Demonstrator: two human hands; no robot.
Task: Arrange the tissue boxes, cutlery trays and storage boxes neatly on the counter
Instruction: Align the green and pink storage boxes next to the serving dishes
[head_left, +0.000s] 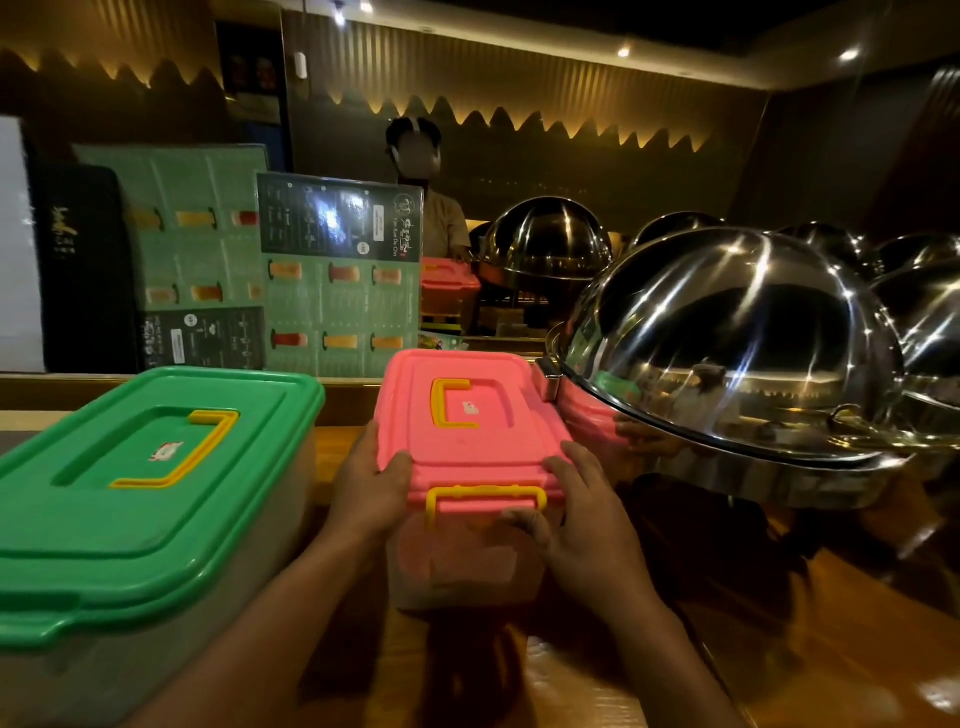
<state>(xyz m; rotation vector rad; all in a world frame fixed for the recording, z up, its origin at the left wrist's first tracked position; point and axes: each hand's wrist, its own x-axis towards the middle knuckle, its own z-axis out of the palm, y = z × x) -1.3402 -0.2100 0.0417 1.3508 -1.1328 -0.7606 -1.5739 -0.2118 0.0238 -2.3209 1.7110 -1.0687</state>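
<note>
A storage box with a pink lid (483, 441) and yellow handle and clasp stands on the wooden counter (597, 675) in front of me. My left hand (371, 483) grips its near left corner, thumb on the lid. My right hand (576, 514) holds its near right corner, fingers against the front wall. To the left sits a bigger clear box with a green lid (140, 499) and a yellow handle. Another pink-lidded box (447, 283) is farther back, beyond the counter.
A large shiny steel dome chafing dish (737, 358) stands right beside the pink box, with several more domes behind it. Green menu boards (337, 280) lean upright along the back of the counter. A person (431, 208) stands behind the boards.
</note>
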